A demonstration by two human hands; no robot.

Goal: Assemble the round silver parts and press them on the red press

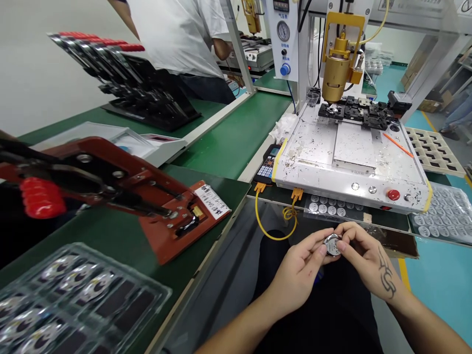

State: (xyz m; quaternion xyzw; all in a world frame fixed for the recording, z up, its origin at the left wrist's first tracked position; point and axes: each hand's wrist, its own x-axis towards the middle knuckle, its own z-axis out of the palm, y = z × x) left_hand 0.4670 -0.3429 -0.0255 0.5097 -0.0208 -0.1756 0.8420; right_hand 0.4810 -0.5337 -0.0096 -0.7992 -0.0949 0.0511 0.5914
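A small round metal watch-like case [332, 245] with a printed grey face is pinched between both hands, above my lap. My left hand [300, 268] grips its left edge with thumb and fingers. On its other side, the thumb and fingertips of my right hand [363, 255] close on the right edge. Ahead of the hands is the white dispensing machine [320, 169], with a gold dispenser head [336, 73] over black fixtures [363, 112]. What lies under the fingers is hidden.
A red-brown toggle press [147, 196] with a red handle stands on the green bench at left. Nearby lies a clear tray [147, 290] of shiny metal parts. Sheets of round stickers [442, 209] and a beige tray [435, 150] sit at right. Another person [177, 39] stands behind.
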